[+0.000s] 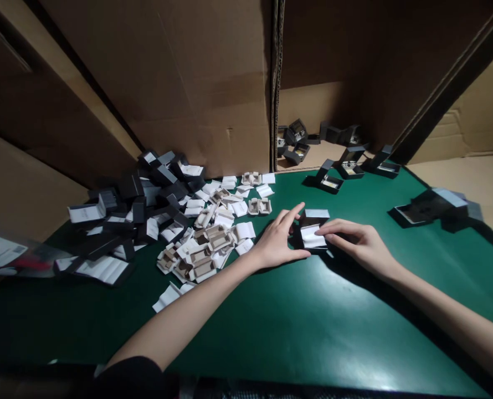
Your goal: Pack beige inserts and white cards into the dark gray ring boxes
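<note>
A small black hinged box (315,250) stands on the green table with its lid (317,214) raised. Inside it sits a white card insert (312,236). My left hand (276,237) is around the box's left end, thumb along the near side and the other fingers toward the back. With thumb and fingertips closed, my right hand (357,241) pinches the insert's right edge. Whether the insert is loose from the box I cannot tell.
Black boxes (163,174) are heaped at the left, beside a pile of white card inserts (219,235). Several open black boxes (329,183) stand at the back right, some within a cardboard carton (321,102). A clear bag (18,257) lies far left.
</note>
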The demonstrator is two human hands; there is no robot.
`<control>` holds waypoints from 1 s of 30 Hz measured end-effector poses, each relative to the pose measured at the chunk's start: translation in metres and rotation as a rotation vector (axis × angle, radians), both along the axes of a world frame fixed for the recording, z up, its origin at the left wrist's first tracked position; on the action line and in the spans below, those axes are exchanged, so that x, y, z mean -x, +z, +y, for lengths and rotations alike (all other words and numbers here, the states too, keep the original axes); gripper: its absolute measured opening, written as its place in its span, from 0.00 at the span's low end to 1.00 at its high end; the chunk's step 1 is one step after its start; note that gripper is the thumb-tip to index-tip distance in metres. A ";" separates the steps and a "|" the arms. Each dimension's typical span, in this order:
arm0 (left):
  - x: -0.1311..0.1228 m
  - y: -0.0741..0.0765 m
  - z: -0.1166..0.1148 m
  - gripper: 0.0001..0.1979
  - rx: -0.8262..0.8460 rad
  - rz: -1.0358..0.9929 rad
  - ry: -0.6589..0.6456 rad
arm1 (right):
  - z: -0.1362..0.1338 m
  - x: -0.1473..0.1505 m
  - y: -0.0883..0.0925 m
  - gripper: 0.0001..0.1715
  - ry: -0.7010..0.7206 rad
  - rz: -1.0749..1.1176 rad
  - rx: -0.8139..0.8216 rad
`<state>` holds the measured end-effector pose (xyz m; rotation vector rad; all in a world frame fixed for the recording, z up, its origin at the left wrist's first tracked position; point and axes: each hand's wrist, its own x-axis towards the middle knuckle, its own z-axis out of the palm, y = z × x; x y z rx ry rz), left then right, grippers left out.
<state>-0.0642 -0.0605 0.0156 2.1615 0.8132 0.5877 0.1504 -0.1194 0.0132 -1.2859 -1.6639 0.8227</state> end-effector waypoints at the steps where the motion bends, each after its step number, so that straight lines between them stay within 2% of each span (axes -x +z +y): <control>1: 0.000 0.000 0.000 0.50 0.005 0.009 0.005 | 0.000 0.000 0.000 0.13 -0.007 0.004 -0.012; 10: -0.002 0.001 -0.003 0.45 0.035 0.018 0.080 | -0.004 -0.001 0.000 0.08 -0.169 0.042 -0.216; 17: -0.003 0.002 -0.002 0.47 0.028 0.050 0.105 | -0.002 0.001 0.001 0.11 -0.084 0.007 -0.134; 26: -0.003 0.002 -0.002 0.47 0.012 0.050 0.096 | -0.003 -0.003 0.000 0.10 -0.109 0.067 -0.106; 30: -0.003 0.002 -0.002 0.46 0.026 0.051 0.091 | -0.003 -0.003 -0.002 0.11 -0.080 0.022 -0.091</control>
